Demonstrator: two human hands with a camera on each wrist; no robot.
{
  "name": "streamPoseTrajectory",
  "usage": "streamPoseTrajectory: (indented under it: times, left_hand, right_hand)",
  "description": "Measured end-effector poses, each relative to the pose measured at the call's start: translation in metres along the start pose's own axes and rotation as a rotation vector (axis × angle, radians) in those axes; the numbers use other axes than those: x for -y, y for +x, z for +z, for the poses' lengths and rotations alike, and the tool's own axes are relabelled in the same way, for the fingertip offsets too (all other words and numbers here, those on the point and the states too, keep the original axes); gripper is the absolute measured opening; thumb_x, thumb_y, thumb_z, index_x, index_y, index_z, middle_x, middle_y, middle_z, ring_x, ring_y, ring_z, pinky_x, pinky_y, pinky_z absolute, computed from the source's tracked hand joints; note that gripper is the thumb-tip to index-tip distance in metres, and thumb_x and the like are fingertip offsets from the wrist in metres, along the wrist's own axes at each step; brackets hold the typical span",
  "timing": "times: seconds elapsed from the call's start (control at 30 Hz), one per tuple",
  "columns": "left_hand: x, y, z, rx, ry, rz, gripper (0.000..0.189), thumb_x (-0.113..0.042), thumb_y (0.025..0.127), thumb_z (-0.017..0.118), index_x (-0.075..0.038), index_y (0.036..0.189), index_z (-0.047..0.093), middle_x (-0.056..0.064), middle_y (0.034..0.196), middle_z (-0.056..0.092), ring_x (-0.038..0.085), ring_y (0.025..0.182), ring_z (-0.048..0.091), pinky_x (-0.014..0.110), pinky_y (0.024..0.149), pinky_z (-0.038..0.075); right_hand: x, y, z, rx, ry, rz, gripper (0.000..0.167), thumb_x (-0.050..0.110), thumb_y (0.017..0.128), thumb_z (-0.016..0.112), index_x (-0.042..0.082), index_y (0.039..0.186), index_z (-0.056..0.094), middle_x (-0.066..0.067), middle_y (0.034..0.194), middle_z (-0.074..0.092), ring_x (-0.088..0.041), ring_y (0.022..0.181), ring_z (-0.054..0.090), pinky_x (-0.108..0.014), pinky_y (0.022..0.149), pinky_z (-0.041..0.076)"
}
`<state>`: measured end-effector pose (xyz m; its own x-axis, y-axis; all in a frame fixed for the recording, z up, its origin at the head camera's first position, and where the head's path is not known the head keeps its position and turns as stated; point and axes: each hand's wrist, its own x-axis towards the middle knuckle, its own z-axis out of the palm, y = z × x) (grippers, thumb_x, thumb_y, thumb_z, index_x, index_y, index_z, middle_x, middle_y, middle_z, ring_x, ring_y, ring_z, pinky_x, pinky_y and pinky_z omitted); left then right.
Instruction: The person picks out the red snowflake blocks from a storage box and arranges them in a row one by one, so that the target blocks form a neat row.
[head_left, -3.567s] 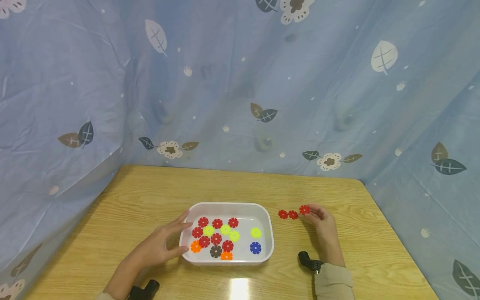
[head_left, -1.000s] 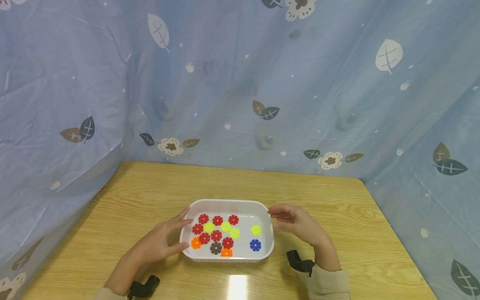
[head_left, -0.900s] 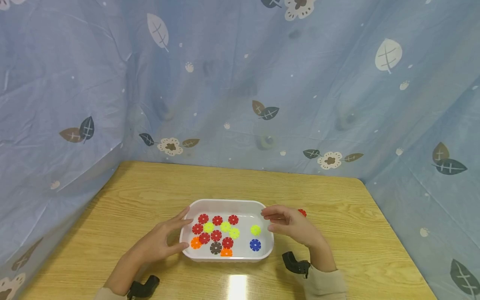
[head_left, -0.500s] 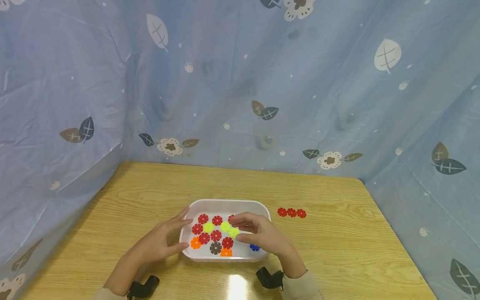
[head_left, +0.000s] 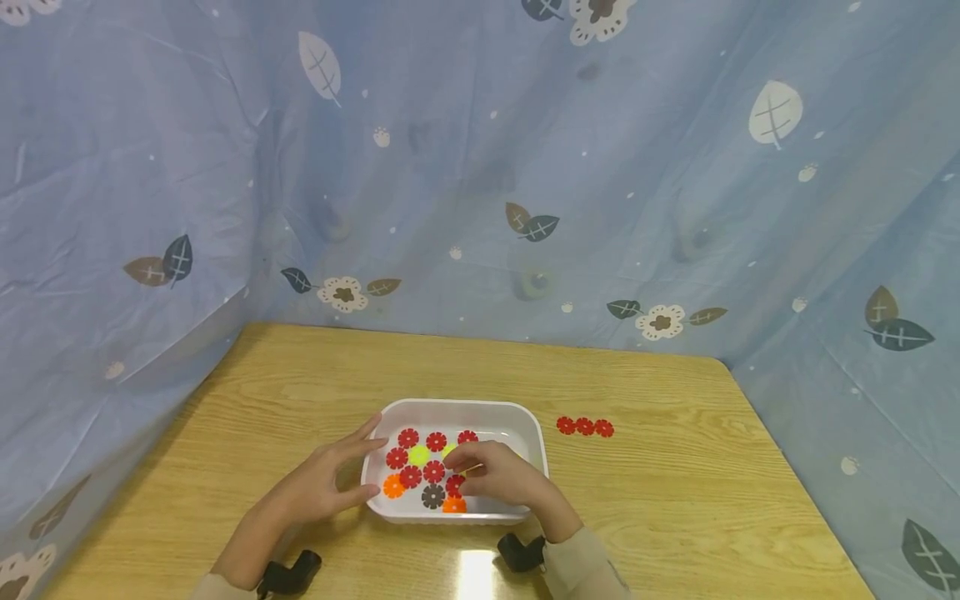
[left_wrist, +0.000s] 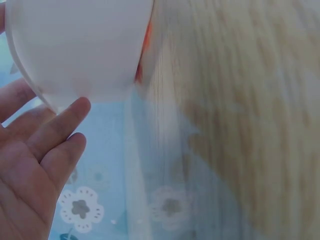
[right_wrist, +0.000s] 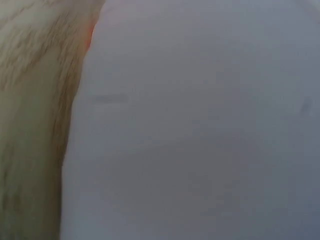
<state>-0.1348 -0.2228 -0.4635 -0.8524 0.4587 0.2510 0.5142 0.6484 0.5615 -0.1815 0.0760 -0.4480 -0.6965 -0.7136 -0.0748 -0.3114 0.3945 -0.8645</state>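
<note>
A white plastic tray (head_left: 517,408) holds several snowflake-shaped plastic discs: red (head_left: 397,458), yellow (head_left: 418,456), orange (head_left: 393,486) and dark grey (head_left: 432,497). My left hand (head_left: 318,483) rests at the tray's left end, thumb and fingers spread along the rim; the left wrist view shows fingers (left_wrist: 62,125) against the outer wall. Inside the tray, my right hand (head_left: 498,475) is low over the discs, thumb and forefinger apart beside a red disc (head_left: 454,486). It covers the tray's right part. The right wrist view has only the tray's wall (right_wrist: 175,125) and some table.
Three red discs (head_left: 584,427) lie in a touching row on the wooden table (head_left: 645,500), right of the tray. A blue patterned curtain (head_left: 450,167) hangs behind the table and along both sides.
The right hand set down a third red disc beside two others, then moved left into the tray and down among the discs. The left hand stays at the tray's left end.
</note>
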Motion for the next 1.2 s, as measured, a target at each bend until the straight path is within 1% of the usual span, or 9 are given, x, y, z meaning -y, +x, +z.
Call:
streamPoseTrajectory:
  times: [0.17,0.3,0.37,0.43,0.57,0.63,0.83,1.07,1.2]
  left_hand:
    - [0.0,0.001,0.0,-0.003,-0.005,-0.001,0.056,-0.033,0.084,0.069,-0.008,0.133,0.055,0.014,0.154,0.029,0.042,0.13,0.042,0.061,0.097,0.042]
    - [-0.001,0.002,0.0,-0.002,-0.015,-0.019,0.057,-0.034,0.084,0.069,-0.009,0.133,0.055,0.012,0.154,0.029,0.039,0.132,0.04,0.059,0.099,0.042]
    - [-0.001,0.002,0.001,-0.003,-0.016,-0.025,0.057,-0.034,0.084,0.069,-0.009,0.133,0.055,0.011,0.155,0.029,0.038,0.133,0.039,0.059,0.099,0.041]
    - [-0.001,0.002,0.001,-0.006,-0.017,-0.025,0.057,-0.034,0.084,0.069,-0.009,0.133,0.055,0.011,0.154,0.029,0.038,0.133,0.039,0.059,0.099,0.041]
    - [0.0,0.002,0.001,-0.013,-0.009,-0.007,0.057,-0.032,0.083,0.07,-0.008,0.132,0.055,0.014,0.154,0.03,0.04,0.131,0.041,0.06,0.098,0.041]
    - [0.0,0.001,0.002,-0.013,-0.004,-0.004,0.057,-0.032,0.083,0.07,-0.008,0.132,0.055,0.014,0.154,0.03,0.04,0.131,0.041,0.059,0.098,0.042]
    - [0.0,0.0,0.003,-0.014,-0.012,-0.007,0.057,-0.033,0.083,0.069,-0.008,0.132,0.056,0.013,0.154,0.03,0.04,0.131,0.04,0.06,0.098,0.042]
    - [0.001,-0.001,0.004,-0.014,-0.011,0.004,0.056,-0.035,0.084,0.068,-0.007,0.131,0.056,0.013,0.154,0.03,0.041,0.131,0.042,0.06,0.097,0.042]
    - [0.0,-0.002,0.004,-0.014,-0.012,0.003,0.056,-0.035,0.084,0.068,-0.007,0.131,0.056,0.013,0.154,0.029,0.04,0.131,0.042,0.06,0.097,0.042]
  right_hand:
    - [-0.001,0.006,0.002,-0.017,-0.119,0.003,0.03,-0.004,0.081,0.065,0.001,0.11,0.065,-0.011,0.108,0.068,-0.024,0.103,0.063,-0.034,0.091,0.052]
    - [-0.001,0.006,0.007,-0.038,-0.198,0.08,0.032,-0.006,0.077,0.065,0.006,0.106,0.067,-0.002,0.102,0.068,-0.014,0.095,0.062,-0.026,0.086,0.052]
    - [-0.002,0.006,0.01,-0.048,-0.24,0.101,0.033,-0.008,0.075,0.065,0.008,0.104,0.068,0.001,0.098,0.068,-0.01,0.091,0.061,-0.023,0.083,0.051]
    - [-0.001,0.007,0.012,-0.052,-0.304,0.091,0.033,-0.008,0.074,0.066,0.008,0.103,0.069,0.003,0.094,0.066,-0.007,0.087,0.058,-0.022,0.081,0.051]
    - [-0.001,0.01,0.015,-0.045,-0.46,0.036,0.031,-0.007,0.072,0.069,0.009,0.098,0.069,0.005,0.086,0.062,-0.004,0.078,0.05,-0.018,0.075,0.047]
    - [-0.001,0.011,0.015,-0.038,-0.507,0.018,0.028,-0.006,0.072,0.07,0.01,0.095,0.07,0.006,0.082,0.059,-0.004,0.074,0.046,-0.016,0.072,0.045]
    - [-0.001,0.009,0.015,-0.038,-0.536,-0.004,0.023,-0.004,0.072,0.072,0.012,0.088,0.066,0.007,0.078,0.054,-0.004,0.073,0.043,-0.015,0.068,0.042]
    - [-0.003,0.009,0.016,-0.015,-0.521,-0.004,0.025,-0.001,0.073,0.072,0.016,0.082,0.057,0.009,0.076,0.05,-0.005,0.072,0.043,-0.015,0.065,0.04]
    - [-0.004,0.009,0.017,-0.006,-0.5,0.004,0.026,-0.001,0.074,0.071,0.018,0.082,0.056,0.01,0.073,0.05,-0.005,0.07,0.044,-0.016,0.064,0.04]
